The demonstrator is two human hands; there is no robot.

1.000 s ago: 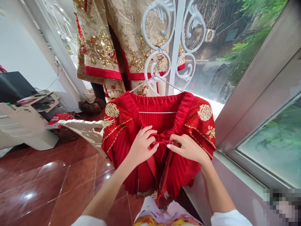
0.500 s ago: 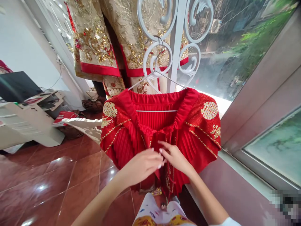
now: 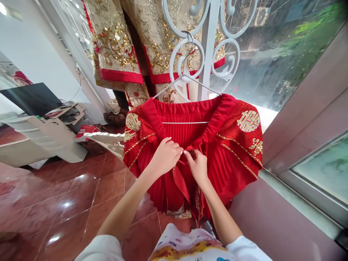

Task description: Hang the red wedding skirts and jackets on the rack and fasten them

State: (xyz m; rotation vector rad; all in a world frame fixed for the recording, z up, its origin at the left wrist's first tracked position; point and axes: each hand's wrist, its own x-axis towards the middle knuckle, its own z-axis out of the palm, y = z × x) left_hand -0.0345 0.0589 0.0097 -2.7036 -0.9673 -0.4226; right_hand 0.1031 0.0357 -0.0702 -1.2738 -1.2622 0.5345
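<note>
A red pleated skirt (image 3: 233,159) with gold embroidery hangs from a thin white hanger (image 3: 187,122), its gathered waistband gaping at the front. At that front gap my left hand (image 3: 167,154) is closed, pinching a red tie (image 3: 181,162) beside the waistband edge. Just to the right, my right hand (image 3: 198,166) pinches the same red ties between thumb and forefinger. The fingertips of both hands nearly meet. A loose red strip (image 3: 179,183) dangles below my left hand. Exactly how the ties cross is hidden by my fingers.
The hanger hooks onto a white scrolled metal stand (image 3: 205,54). Behind it hang cream garments (image 3: 116,50) with gold sequins. A window (image 3: 274,58) and ledge (image 3: 280,214) lie to the right. A desk with a dark monitor (image 3: 32,103) stands left.
Both hands have risen to the waistband opening and now pinch the ties there. The left hand has moved up and left, and a red strip hangs below it. The view has shifted slightly.
</note>
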